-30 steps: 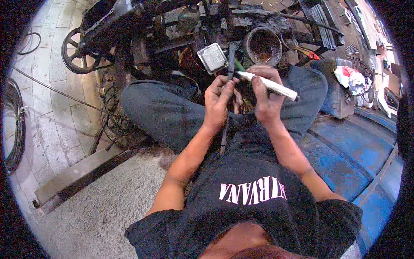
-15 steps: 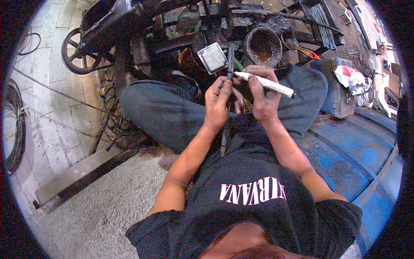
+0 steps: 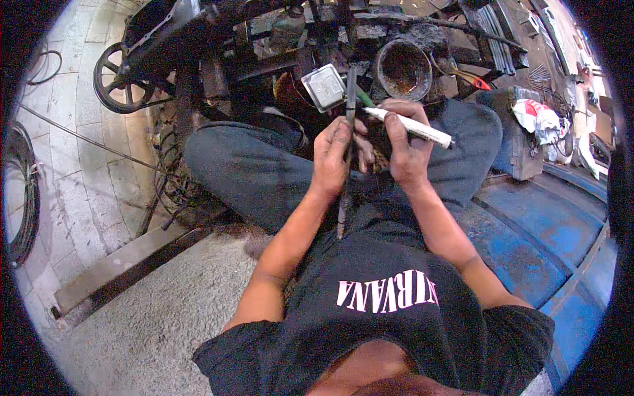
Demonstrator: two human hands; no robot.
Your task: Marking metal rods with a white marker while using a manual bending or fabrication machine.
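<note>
My left hand [image 3: 332,155] is closed around a long, narrow dark metal bar [image 3: 351,92]. The bar stands out above my thumb, and its lower end reaches down to my lap. In my right hand [image 3: 411,148] is a white marker pen [image 3: 417,129], gripped between thumb and fingers. Its writing end points left toward the bar, a small gap away from it. Behind that end shows a short green piece [image 3: 363,98]; I cannot tell what it belongs to. A square silver metal box [image 3: 323,88] sits just beyond the bar, to its left.
A round, grimy pot [image 3: 404,69] stands beyond my right hand, beside a red-tipped tool handle [image 3: 481,84]. Dark machinery with a spoked wheel [image 3: 117,78] spans the far side. A blue toolbox [image 3: 518,148] carries a white and red bag [image 3: 540,122]. Coiled cable [image 3: 23,191] lies far left.
My right hand has shifted slightly right, and the marker's writing end has come away from the bar. The bar has turned a little in my left hand, showing more of its surface.
</note>
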